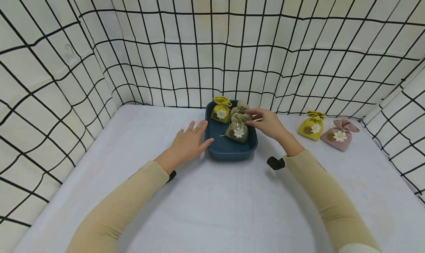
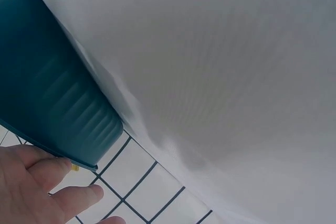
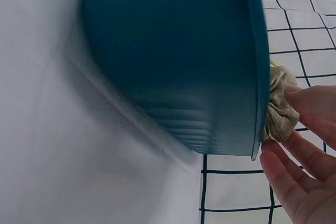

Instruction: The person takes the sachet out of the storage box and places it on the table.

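White table, blue tray, right hand pinching olive sachet top inside it, left hand flat, fingers relaxed, against tray's left wall.

A dark teal-blue tray sits at the centre of the frame on a plain white counter, holding a bright yellow pouch, a beige pouch and an olive-green pouch; the yellow and olive ones each carry a white daisy with a yellow centre. At the right of the frame lie a mustard-yellow pouch and a dusty pink pouch, both bearing the same white daisy. Sleeves are pale tan. The backdrop is cream-white with a black grid.
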{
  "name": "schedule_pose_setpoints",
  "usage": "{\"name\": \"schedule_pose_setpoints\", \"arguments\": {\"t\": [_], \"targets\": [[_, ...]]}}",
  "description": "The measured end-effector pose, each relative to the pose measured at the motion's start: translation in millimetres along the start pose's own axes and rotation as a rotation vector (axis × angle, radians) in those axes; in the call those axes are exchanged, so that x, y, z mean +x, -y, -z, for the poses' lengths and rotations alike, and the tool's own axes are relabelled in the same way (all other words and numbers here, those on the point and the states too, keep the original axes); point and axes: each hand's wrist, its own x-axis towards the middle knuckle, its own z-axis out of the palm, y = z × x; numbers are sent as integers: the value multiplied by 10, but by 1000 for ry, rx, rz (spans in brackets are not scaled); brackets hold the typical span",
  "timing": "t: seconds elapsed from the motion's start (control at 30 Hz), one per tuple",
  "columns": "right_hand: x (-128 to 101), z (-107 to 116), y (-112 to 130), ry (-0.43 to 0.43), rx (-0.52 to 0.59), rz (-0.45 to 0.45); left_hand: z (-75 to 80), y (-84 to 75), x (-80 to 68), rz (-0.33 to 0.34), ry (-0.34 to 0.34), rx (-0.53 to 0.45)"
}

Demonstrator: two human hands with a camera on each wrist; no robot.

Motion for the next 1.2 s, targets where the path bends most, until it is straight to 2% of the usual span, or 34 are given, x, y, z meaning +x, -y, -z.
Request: {"name": "schedule_pose_setpoints", "arguments": {"t": [0.33, 0.67, 0.8, 1.07, 1.2], "targets": [[85, -24, -5, -4, -56, -1, -4, -5, 11, -5, -3, 2], [114, -55, 47, 33, 0, 30, -7, 5, 12, -8, -5, -5], [116, -101, 70, 51, -39, 40, -11, 5, 15, -9, -7, -4], [113, -173, 151, 92, -190, 59, -18, 7, 17, -7, -3, -9], [114, -184, 201, 115, -220, 60, -16, 12, 14, -6, -1, -8]]}}
